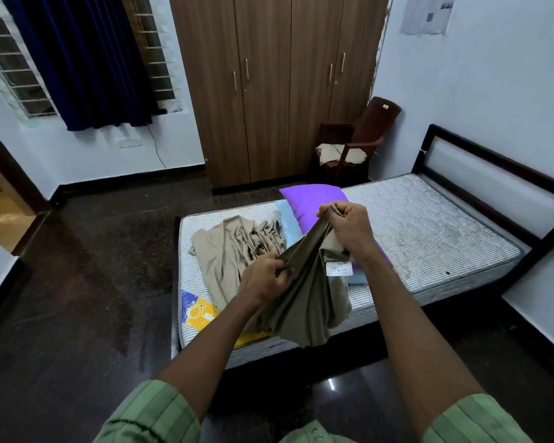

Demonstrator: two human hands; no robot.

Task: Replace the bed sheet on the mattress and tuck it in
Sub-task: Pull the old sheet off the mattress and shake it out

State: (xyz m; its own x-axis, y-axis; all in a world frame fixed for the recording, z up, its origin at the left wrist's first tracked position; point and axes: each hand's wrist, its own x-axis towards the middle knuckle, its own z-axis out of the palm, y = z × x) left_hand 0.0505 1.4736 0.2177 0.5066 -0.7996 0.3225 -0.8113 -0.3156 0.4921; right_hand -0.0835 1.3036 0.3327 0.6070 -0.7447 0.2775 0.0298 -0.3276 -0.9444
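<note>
Bed sheet (301, 302) bunched in both hands, left (263, 276) and right (349, 225), above mattress (429, 225).

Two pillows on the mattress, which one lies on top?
The purple pillow lies on top. The light blue pillow sits under it, only its edge showing on the side toward the heap of tan sheet.

Both bare forearms reach forward from rolled green sleeves, the left hand (263, 276) lower with its fingers (280, 270) curled tight in a grip, the right hand (349, 227) raised higher and farther out, knuckles up, fingers pinched together
</note>
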